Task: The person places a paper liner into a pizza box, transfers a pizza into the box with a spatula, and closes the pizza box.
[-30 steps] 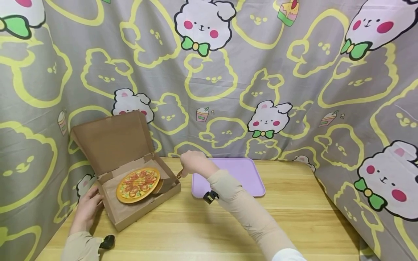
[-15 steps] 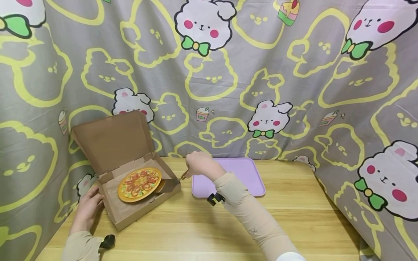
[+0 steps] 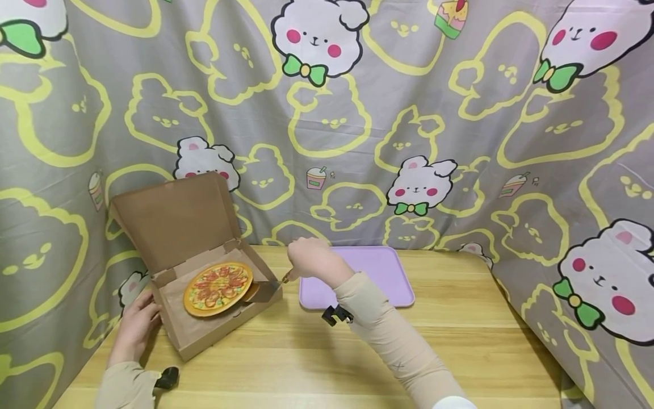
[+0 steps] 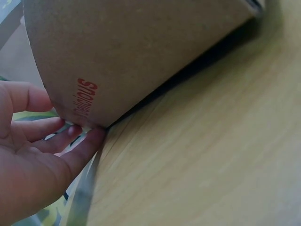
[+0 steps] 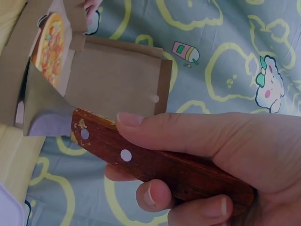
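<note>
In the head view a round toy-looking pizza (image 3: 218, 288) lies tilted in an open cardboard pizza box (image 3: 230, 325). My right hand (image 3: 314, 260) grips the wooden handle of a metal spatula (image 5: 160, 167), thumb along its upper side in the right wrist view. The spatula's blade (image 3: 263, 292) reaches over the box's right wall, its tip overlapped by the pizza's right edge. My left hand (image 3: 137, 325) rests against the box's left side. Its fingertips (image 4: 96, 134) touch the lower corner of the side wall, near red lettering, in the left wrist view.
A lilac tray (image 3: 407, 287) lies on the wooden table (image 3: 357, 363) behind my right forearm. The box lid (image 3: 179, 224) stands upright at the back. A grey patterned curtain (image 3: 332, 142) closes off the back and both sides.
My right hand has shifted slightly right with the spatula, then a touch back left. The pizza has slid a little to the right. My left hand stays in place.
</note>
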`<state>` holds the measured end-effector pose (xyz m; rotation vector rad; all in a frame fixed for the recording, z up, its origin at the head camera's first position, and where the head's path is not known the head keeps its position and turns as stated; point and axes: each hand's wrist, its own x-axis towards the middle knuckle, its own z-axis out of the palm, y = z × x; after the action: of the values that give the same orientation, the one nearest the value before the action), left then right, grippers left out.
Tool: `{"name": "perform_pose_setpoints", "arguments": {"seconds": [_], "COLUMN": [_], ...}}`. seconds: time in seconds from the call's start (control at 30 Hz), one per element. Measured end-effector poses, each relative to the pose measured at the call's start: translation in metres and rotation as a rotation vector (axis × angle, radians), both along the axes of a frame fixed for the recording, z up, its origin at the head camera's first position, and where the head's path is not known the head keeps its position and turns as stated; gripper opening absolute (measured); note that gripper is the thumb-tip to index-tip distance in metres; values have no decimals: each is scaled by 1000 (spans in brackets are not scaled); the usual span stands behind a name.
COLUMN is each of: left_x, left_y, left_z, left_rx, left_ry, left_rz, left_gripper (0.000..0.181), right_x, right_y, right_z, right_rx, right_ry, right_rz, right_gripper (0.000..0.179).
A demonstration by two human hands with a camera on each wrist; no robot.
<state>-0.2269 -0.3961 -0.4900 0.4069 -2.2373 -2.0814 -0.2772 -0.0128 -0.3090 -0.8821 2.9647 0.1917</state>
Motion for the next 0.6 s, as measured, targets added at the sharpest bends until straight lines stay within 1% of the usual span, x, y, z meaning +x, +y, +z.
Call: {"name": "perform_pose_setpoints", "arguments": {"seconds": [0.27,0.5,0.6], "left_x": [0,0,0], "left_y": [-1,0,1], "left_z": [1,1,1], "left_rx": [-35,-25,-23], "left_ry": [-30,-13,-10], "left_rz": [5,8,7], "left_gripper": [66,66,66], "right_x": [-1,0,1], "right_y": [7,13,16], "right_z": [1,6,8], "right_rx": [-85,-95,-88], "right_ry": [-47,-53,-52], "right_rz": [-6,-8,-11], "right_gripper": [33,40,37]}}
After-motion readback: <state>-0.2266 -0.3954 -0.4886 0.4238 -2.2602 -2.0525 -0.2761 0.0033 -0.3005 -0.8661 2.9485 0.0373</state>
